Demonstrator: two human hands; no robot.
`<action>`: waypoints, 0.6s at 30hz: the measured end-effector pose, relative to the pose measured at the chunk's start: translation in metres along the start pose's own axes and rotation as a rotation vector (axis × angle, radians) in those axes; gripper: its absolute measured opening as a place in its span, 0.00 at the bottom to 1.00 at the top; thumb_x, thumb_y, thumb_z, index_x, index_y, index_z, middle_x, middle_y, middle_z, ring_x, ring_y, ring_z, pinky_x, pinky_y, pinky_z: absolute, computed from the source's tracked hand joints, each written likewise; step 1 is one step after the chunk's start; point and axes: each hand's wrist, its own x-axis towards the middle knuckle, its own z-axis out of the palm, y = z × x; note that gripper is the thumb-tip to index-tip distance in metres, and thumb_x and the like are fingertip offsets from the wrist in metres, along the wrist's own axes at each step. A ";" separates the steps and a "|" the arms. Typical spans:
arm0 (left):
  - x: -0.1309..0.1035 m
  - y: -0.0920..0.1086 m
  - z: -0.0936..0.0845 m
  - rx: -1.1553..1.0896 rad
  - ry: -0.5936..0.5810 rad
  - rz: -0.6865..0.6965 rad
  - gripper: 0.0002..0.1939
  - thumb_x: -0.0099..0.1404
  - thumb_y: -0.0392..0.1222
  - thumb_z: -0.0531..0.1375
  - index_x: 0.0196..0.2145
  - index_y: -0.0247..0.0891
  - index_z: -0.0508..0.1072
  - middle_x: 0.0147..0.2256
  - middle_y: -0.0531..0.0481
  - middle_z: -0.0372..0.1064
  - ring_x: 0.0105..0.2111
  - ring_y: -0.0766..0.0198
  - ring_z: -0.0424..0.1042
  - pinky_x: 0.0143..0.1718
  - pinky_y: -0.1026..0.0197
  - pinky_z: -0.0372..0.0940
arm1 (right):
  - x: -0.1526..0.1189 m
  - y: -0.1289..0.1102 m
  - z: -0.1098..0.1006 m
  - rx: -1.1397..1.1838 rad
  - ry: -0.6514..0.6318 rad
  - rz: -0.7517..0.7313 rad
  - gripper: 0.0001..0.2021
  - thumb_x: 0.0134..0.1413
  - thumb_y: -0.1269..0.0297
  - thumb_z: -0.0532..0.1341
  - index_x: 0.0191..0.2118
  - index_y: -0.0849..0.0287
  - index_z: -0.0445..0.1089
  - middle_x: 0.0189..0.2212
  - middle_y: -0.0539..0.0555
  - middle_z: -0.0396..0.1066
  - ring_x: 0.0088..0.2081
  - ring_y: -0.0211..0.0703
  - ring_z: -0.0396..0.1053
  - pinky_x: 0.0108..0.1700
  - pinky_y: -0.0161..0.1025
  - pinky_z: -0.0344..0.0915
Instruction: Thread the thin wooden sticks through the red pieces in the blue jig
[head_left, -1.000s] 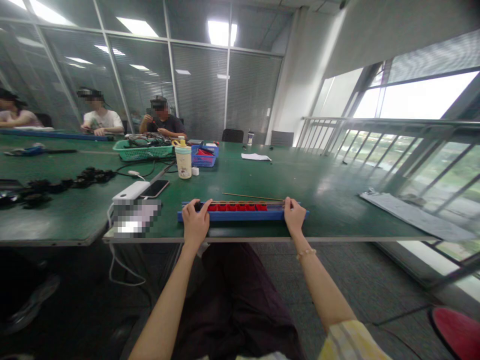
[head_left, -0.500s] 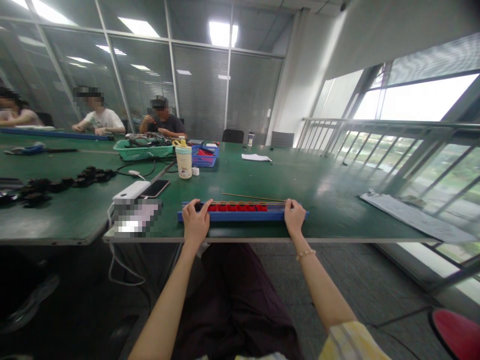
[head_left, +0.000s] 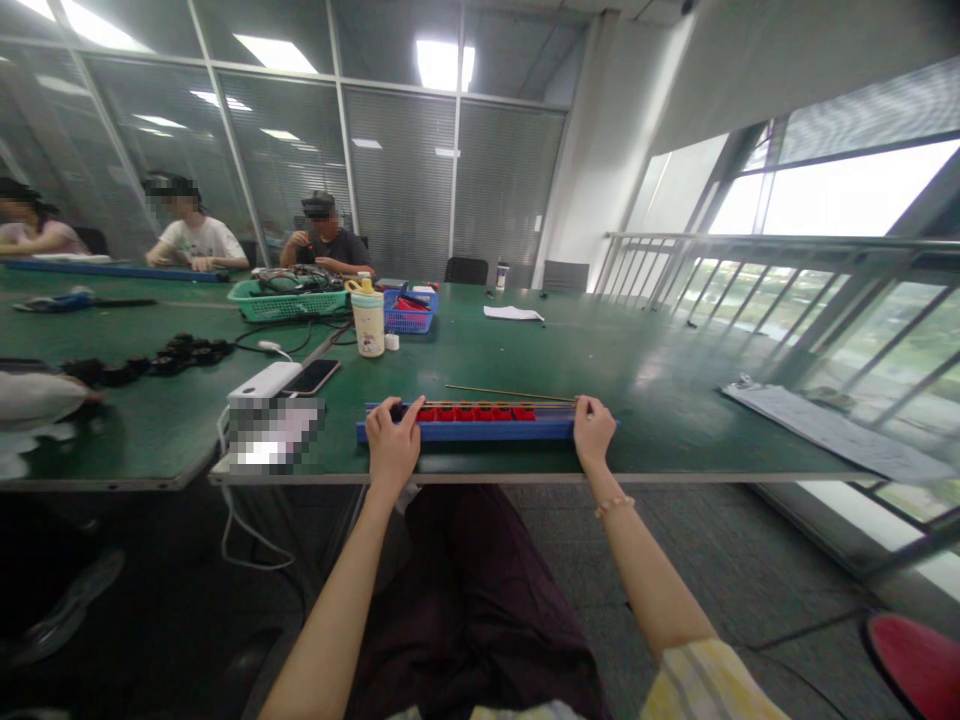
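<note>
Resting at the near edge of the green table [head_left: 660, 370], a long blue tray [head_left: 487, 430] carries a row of red blocks [head_left: 476, 412] along its left and middle sections. Left hand [head_left: 391, 447] is clamped on the tray's 9 o'clock end, thumb on top beside the first red block. Right hand [head_left: 592, 434] grips the 3 o'clock end, fingers closed over the rim. A thin rod [head_left: 510, 394] lies just beyond the tray at 12 o'clock. Toward 10 o'clock stand a phone [head_left: 311, 376], a white power bank [head_left: 262, 382] and a pale bottle [head_left: 367, 318]; farther off, a green basket [head_left: 289, 299]. Other persons sit well apart at 10 o'clock.
</note>
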 end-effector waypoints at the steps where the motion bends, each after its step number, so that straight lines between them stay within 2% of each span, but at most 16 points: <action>1: 0.000 0.000 0.000 0.000 0.000 0.000 0.24 0.68 0.39 0.52 0.60 0.53 0.67 0.55 0.40 0.55 0.53 0.49 0.55 0.56 0.45 0.57 | 0.000 0.000 0.000 0.010 0.011 0.014 0.25 0.65 0.51 0.46 0.38 0.62 0.77 0.35 0.62 0.77 0.37 0.49 0.70 0.44 0.42 0.60; 11: 0.001 0.000 -0.001 -0.013 -0.002 -0.005 0.23 0.68 0.38 0.52 0.59 0.52 0.68 0.55 0.40 0.56 0.53 0.49 0.55 0.57 0.45 0.57 | 0.000 -0.001 -0.004 0.088 0.096 0.064 0.22 0.65 0.53 0.46 0.39 0.61 0.73 0.40 0.61 0.77 0.42 0.50 0.68 0.49 0.43 0.59; 18: 0.001 0.002 -0.002 -0.014 0.000 -0.010 0.23 0.68 0.38 0.52 0.58 0.51 0.69 0.55 0.41 0.55 0.53 0.49 0.55 0.57 0.44 0.57 | 0.000 -0.003 -0.008 0.143 0.113 0.067 0.20 0.66 0.52 0.45 0.37 0.58 0.69 0.39 0.60 0.75 0.42 0.47 0.68 0.48 0.42 0.59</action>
